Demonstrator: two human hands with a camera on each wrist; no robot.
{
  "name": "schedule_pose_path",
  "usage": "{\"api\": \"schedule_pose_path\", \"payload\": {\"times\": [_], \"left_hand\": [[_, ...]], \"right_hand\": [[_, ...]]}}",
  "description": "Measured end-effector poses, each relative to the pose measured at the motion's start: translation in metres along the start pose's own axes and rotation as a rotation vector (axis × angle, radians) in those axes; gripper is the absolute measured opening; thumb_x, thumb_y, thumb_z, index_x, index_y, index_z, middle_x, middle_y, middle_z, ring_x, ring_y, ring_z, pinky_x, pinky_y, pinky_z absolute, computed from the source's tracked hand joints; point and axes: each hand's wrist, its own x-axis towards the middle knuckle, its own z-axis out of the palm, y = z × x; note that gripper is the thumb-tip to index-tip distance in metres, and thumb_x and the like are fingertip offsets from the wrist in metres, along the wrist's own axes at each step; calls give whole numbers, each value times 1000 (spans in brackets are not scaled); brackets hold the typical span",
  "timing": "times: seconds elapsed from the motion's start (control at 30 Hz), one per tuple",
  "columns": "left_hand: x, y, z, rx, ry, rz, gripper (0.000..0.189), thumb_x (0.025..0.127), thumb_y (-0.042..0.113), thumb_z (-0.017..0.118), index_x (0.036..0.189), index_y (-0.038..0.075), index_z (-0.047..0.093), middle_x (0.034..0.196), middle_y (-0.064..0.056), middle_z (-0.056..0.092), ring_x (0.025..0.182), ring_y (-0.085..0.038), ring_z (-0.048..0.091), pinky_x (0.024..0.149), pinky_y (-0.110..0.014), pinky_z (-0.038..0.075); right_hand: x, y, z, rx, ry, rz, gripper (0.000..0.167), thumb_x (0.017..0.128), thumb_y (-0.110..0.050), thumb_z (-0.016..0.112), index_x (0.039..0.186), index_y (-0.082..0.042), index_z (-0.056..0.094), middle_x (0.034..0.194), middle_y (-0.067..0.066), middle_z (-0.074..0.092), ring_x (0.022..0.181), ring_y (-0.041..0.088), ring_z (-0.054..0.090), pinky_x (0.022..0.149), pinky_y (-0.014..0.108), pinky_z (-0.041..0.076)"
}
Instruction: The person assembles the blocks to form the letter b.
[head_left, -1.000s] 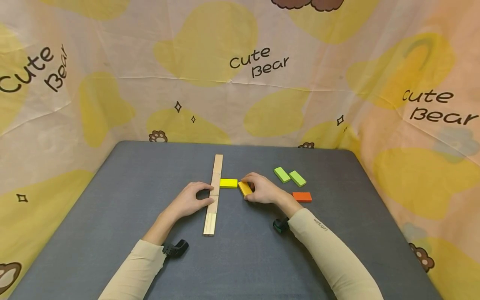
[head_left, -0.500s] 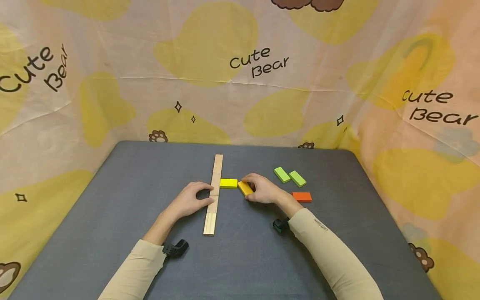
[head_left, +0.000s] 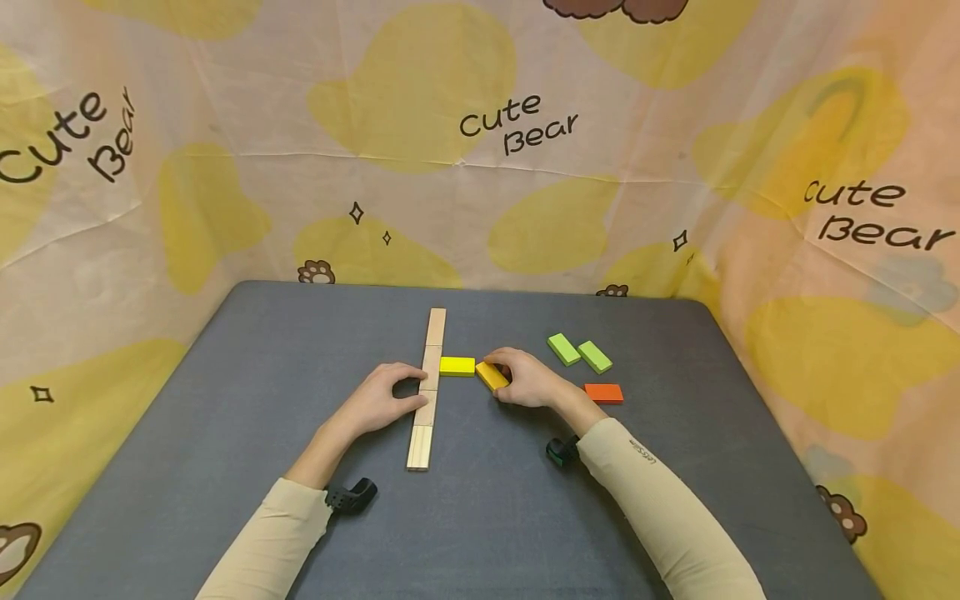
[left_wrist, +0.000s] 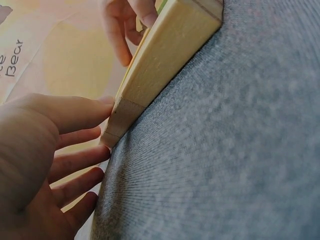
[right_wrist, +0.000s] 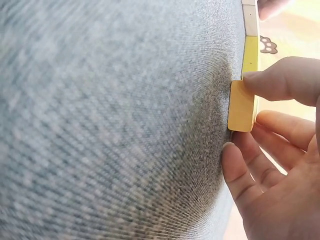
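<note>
Several plain wooden blocks (head_left: 423, 408) lie end to end in a line running away from me. My left hand (head_left: 380, 400) rests its fingertips and thumb against the left side of this line; in the left wrist view its fingers (left_wrist: 80, 160) look relaxed, not curled round a block. A yellow block (head_left: 457, 367) juts right from the line at a right angle. Just beyond its right end lies an orange-yellow block (head_left: 491, 377), slanted, its near corner close to the yellow one. My right hand (head_left: 527, 379) pinches that slanted block between thumb and fingers, also seen in the right wrist view.
Two light green blocks (head_left: 580, 353) lie slanted at the right, beyond my right hand. A red-orange block (head_left: 603, 394) sits beside my right forearm. The grey table (head_left: 300, 333) is bordered by a printed cloth (head_left: 420, 208) at the back and sides.
The orange-yellow block in my right hand has turned very slightly, its near end shifting right. My left hand and the other blocks stay where they were.
</note>
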Motion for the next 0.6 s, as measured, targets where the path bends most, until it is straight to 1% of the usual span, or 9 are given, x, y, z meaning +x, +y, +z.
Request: {"api": "schedule_pose_path", "payload": {"times": [0.23,0.33,0.47,0.6], "left_hand": [[0,0,1,1,-4,1,44,92,31,76,130,10,69,133,-10,64,132,-36,49,111,-55,38],[0,-1,1,-2,-10,-1,44,92,32,75,130,10,68,134,-11,64,132,-36,49,111,-55,38],[1,-1,0,-2,-13,0,45,93,32,75,131,10,68,134,-11,64,133,-37,49,111,-55,37],[1,-2,0,1,-12,-1,45,93,31,75,131,9,68,134,-12,64,133,-37,49,111,-56,37]], "right_hand": [[-4,0,1,10,25,-5,57,88,-9,73,143,-1,56,139,11,58,104,23,56,94,40,50],[-6,0,0,7,32,0,57,89,-11,75,142,-3,57,138,10,59,103,22,56,93,39,50],[-11,1,-3,4,44,13,55,90,-14,76,141,-6,59,135,7,61,100,19,57,89,35,52],[-18,-1,-10,25,51,19,52,91,-14,74,140,-7,61,129,7,64,98,19,59,84,35,53]]}}
